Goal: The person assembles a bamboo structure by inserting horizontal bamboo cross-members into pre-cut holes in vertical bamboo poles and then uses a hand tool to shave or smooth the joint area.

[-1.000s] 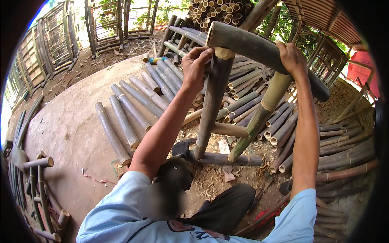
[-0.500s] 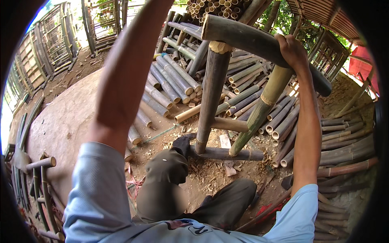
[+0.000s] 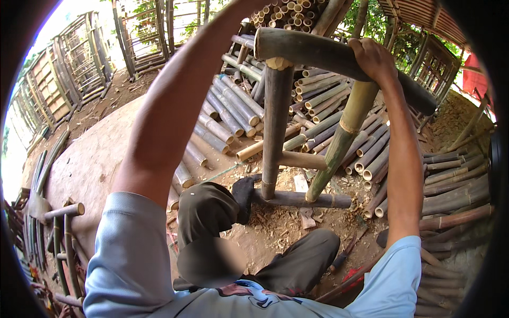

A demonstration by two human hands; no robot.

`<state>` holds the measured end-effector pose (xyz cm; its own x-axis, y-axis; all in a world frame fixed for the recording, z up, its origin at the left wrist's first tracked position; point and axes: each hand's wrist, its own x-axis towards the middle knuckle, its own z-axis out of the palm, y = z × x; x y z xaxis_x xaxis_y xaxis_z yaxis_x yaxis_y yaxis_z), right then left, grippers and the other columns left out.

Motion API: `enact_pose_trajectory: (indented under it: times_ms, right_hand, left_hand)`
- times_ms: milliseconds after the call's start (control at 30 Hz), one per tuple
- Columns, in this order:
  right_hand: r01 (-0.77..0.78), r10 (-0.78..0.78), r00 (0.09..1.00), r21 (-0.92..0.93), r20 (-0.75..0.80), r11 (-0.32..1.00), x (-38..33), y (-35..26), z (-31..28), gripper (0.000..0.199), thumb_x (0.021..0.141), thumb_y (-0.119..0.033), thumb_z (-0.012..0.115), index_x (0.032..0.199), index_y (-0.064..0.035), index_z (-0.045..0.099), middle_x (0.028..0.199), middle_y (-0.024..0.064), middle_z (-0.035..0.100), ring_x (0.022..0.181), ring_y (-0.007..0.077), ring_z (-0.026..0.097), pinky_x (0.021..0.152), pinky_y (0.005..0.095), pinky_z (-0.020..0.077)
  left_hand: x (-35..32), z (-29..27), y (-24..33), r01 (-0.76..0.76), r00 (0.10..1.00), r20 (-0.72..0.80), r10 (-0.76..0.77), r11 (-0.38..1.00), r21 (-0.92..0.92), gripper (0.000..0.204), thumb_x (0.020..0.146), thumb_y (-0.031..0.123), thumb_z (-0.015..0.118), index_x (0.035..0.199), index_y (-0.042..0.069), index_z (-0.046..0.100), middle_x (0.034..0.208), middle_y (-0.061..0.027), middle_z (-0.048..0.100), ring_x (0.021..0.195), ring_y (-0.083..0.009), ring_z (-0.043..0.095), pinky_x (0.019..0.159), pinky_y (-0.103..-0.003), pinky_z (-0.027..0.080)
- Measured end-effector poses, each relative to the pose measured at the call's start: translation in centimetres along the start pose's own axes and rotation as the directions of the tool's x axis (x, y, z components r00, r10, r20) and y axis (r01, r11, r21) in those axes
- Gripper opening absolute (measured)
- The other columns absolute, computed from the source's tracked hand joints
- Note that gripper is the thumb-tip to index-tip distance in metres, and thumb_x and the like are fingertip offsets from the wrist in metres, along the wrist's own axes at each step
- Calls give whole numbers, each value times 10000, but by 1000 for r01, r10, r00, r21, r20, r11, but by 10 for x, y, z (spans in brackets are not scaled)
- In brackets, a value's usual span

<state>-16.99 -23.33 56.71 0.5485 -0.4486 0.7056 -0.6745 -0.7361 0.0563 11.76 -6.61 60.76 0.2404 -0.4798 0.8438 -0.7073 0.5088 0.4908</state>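
Under one crossbar (image 3: 323, 54) stand two bamboo posts (image 3: 275, 124).

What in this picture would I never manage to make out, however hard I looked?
All in the head view:
- Left hand: cut off by the top edge; only the bare left arm leads there.
- Part of the thick dark bamboo crossbar: covered by the right hand.
- Part of the dark brown cloth trousers: smeared by a blurred patch.
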Motion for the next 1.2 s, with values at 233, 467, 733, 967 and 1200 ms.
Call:
enact_pose_trajectory:
  times_ms: [233,467,733,967,1200]
  right_hand:
    - [-15,15,999,-4,34,1000,15,3,13,594,935,-473,399,1072,-1,731,1121,312,690,1068,473,666,966,533,503]
    - [-46,50,996,-51,76,998,25,7,20,568,967,-506,408,1033,-18,693,1161,266,677,1102,470,628,953,520,476]
    - [-77,87,987,-82,134,994,36,11,29,639,941,-546,386,1084,-4,694,1188,295,669,1126,482,628,986,527,468]
    - [-76,81,992,-51,93,996,22,13,16,656,940,-534,389,1089,33,683,1201,330,652,1165,492,610,1026,510,446]
    - [-42,39,987,15,156,999,29,5,9,605,949,-486,413,1061,45,680,1131,337,666,1096,471,651,989,500,461]
  left_hand:
    - [-102,-2,-110,295,804,-233,-547,707,-643,567,950,508,572,1257,33,620,1156,-111,666,1078,-242,601,887,-456,474]
    - [-113,105,-51,-25,758,-472,-450,703,-710,361,911,286,688,1157,27,737,1091,-87,699,950,-199,665,814,-363,555]
    - [-112,107,-54,235,703,-145,-696,420,-877,455,945,430,659,1104,15,751,1041,-112,727,996,-230,672,833,-418,555]
    - [-68,71,-87,486,872,-125,-473,868,105,599,912,613,619,925,25,731,769,-83,671,692,-197,628,656,-405,496]
    - [53,23,25,27,912,337,-232,856,516,701,957,701,435,1126,106,763,1073,-79,752,991,-251,669,834,-506,530]
